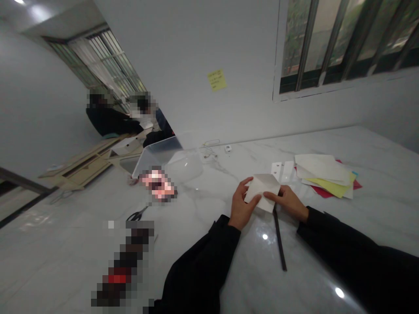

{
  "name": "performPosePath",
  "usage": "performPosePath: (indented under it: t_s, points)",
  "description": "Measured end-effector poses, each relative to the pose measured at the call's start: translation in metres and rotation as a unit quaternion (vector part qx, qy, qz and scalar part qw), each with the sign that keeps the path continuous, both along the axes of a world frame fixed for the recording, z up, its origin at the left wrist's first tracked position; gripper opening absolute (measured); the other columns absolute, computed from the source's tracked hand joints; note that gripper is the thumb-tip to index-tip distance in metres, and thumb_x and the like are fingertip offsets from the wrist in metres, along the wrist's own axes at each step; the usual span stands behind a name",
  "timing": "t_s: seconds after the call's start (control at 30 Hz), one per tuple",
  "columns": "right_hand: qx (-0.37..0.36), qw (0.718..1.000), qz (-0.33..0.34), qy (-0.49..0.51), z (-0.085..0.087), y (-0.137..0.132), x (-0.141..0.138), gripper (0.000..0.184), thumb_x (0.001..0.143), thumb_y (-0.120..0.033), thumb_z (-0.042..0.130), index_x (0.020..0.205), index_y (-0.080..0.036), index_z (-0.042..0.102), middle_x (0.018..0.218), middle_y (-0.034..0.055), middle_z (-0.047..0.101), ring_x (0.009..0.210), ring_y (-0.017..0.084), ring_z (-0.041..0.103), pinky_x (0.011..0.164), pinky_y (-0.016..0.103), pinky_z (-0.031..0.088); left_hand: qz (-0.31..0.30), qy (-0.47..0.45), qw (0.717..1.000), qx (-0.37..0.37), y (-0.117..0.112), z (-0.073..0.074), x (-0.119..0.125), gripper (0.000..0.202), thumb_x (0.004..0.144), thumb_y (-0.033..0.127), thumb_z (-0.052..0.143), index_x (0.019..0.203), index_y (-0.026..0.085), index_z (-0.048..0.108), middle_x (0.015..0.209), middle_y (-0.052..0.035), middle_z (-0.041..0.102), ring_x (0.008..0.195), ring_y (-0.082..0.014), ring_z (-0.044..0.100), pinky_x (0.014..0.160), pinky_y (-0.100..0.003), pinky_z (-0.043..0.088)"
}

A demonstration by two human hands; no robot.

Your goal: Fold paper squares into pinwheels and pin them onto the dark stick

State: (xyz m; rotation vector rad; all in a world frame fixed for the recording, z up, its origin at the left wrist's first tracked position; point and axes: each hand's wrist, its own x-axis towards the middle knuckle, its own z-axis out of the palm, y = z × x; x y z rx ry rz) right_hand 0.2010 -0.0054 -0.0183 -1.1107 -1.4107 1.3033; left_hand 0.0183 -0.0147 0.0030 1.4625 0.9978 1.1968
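A folded white sheet of paper point(262, 188) is held just above the white marble table point(376, 174) by both hands. My left hand point(241, 206) grips its left edge, thumb on top and fingers curled beneath. My right hand point(288, 201) pinches its lower right part, fingers closed on the paper. Both arms wear black sleeves. A thin dark stick or ruler point(279, 240) lies on the table under the paper, running toward me.
A stack of white, yellow and red paper sheets point(327, 179) lies to the right, with small white cards point(282, 171) beside it. A clear plastic box point(170, 159) and scissors point(137, 215) sit to the left. Two people sit at the far left by a window.
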Motion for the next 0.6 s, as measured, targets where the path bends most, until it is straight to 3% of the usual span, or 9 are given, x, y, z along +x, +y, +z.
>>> performPosePath:
  t_s: [0.1, 0.23, 0.37, 0.6]
  points:
    - [0.010, 1.000, -0.005, 0.012, 0.0016, -0.0003, -0.0009, 0.043, 0.077, -0.050, 0.069, 0.098, -0.013, 0.070, 0.091, 0.0087, 0.075, 0.078, 0.025, 0.068, 0.069, 0.034, 0.053, -0.002, -0.027, 0.999, -0.021, 0.0021, 0.0004, -0.0013, 0.076, 0.076, 0.027, 0.072, 0.142, 0.025, 0.036, 0.100, -0.0068, 0.068, 0.084, -0.0193, 0.066, 0.071, -0.028, 0.053]
    - [0.011, 0.998, -0.040, 0.039, 0.0023, 0.0004, -0.0021, 0.049, 0.075, -0.046, 0.072, 0.113, -0.016, 0.065, 0.101, 0.0085, 0.073, 0.083, 0.025, 0.068, 0.071, 0.034, 0.054, -0.010, -0.022, 0.999, -0.039, 0.0042, 0.0007, -0.0035, 0.076, 0.074, 0.025, 0.073, 0.141, 0.024, 0.037, 0.095, -0.0062, 0.068, 0.077, -0.0182, 0.066, 0.067, -0.028, 0.053]
    - [-0.010, 0.999, -0.023, 0.026, 0.0041, -0.0008, -0.0023, 0.046, 0.073, -0.046, 0.074, 0.105, -0.014, 0.068, 0.094, 0.0086, 0.074, 0.079, 0.025, 0.068, 0.069, 0.034, 0.054, 0.007, -0.012, 0.999, -0.050, 0.0035, -0.0004, -0.0017, 0.071, 0.073, 0.024, 0.073, 0.137, 0.023, 0.043, 0.092, -0.0049, 0.067, 0.073, -0.0163, 0.064, 0.065, -0.026, 0.052]
    - [0.006, 0.998, 0.020, 0.064, 0.0043, -0.0012, 0.0000, 0.046, 0.075, -0.048, 0.071, 0.109, -0.017, 0.066, 0.091, 0.0056, 0.072, 0.080, 0.023, 0.066, 0.071, 0.033, 0.052, 0.034, -0.030, 0.996, -0.075, 0.0048, -0.0021, -0.0001, 0.070, 0.069, 0.024, 0.075, 0.133, 0.021, 0.046, 0.081, -0.0015, 0.065, 0.065, -0.0131, 0.059, 0.060, -0.024, 0.049]
